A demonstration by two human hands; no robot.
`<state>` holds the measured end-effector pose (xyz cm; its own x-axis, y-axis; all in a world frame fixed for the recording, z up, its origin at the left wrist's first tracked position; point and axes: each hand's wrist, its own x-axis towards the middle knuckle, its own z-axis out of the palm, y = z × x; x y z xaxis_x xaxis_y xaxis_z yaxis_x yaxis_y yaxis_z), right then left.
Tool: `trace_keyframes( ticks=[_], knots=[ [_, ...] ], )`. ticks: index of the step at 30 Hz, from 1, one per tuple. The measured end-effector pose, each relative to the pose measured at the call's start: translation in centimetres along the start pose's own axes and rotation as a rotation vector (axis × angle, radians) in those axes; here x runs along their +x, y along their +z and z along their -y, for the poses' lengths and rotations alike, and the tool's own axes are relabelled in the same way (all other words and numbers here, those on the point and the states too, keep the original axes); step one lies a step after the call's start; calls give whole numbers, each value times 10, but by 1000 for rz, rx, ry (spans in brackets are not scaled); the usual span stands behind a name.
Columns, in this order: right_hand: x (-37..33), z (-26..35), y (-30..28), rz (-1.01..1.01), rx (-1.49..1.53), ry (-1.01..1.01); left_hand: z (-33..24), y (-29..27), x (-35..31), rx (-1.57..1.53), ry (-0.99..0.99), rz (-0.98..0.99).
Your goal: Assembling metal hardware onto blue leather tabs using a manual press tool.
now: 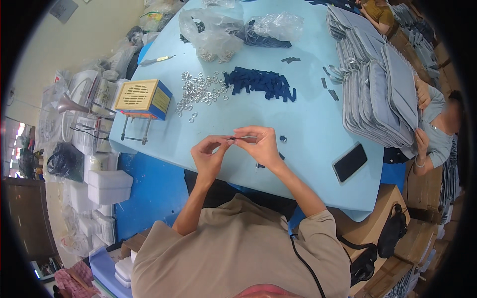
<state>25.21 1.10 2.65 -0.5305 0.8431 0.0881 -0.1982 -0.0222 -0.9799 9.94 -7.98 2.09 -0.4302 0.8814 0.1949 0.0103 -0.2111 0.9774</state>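
My left hand [209,151] and my right hand [259,145] meet over the near part of the table, fingertips pinched together. Between them is a small dark piece [231,138], mostly hidden by the fingers; its exact kind does not show. Beyond my hands lies a heap of short navy fabric strips [261,83]. To the left of that heap spreads a scatter of small silvery metal rings [201,93]. Just right of my right hand sits a small dark piece with a pale metal part [282,139]. More dark bits [261,165] lie partly behind my right wrist.
A yellow and blue box-shaped radio [144,99] stands at left on the light blue table [308,119]. A knife [157,60] and plastic bags [211,37] lie farther back. At right are a phone [350,162] and stacked grey fabric panels [370,94], with another person's hands [422,141] on them.
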Motion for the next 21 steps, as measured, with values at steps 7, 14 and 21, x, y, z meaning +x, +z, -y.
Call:
trace_keyframes(
  ticks=[7,14,21],
  knots=[
    [2,-7,1,29,25,-7,1,-1,-3,-15,80,-35],
    [-1,-7,3,1,-34,-30,-2,-3,-7,104,33,-17],
    [-3,-8,8,99,-62,-4,-13,-13,-14,283,147,45]
  ],
)
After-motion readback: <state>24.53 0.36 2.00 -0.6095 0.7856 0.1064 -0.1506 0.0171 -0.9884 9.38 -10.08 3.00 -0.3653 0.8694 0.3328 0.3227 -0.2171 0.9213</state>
